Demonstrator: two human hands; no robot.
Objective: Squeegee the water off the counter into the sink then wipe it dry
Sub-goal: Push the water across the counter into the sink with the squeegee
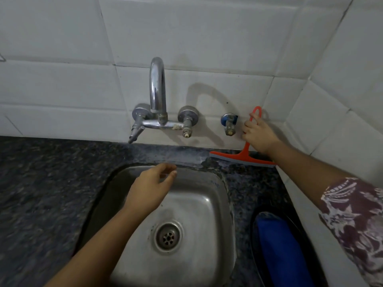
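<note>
right hand [258,135] grips the squeegee [243,155] handle at the counter's [51,183] back-right corner, blade lying along the wall; left hand [150,189] relaxed over the sink [215,204].

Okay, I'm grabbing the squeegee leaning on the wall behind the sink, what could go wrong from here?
The right hand grips the squeegee close beside the small wall tap; lifting it carelessly could knock the knuckles there. The left hand hovers over the sink, where it may meet the blade or get splashed. Strokes near the blue cloth might soak it before drying.
</note>
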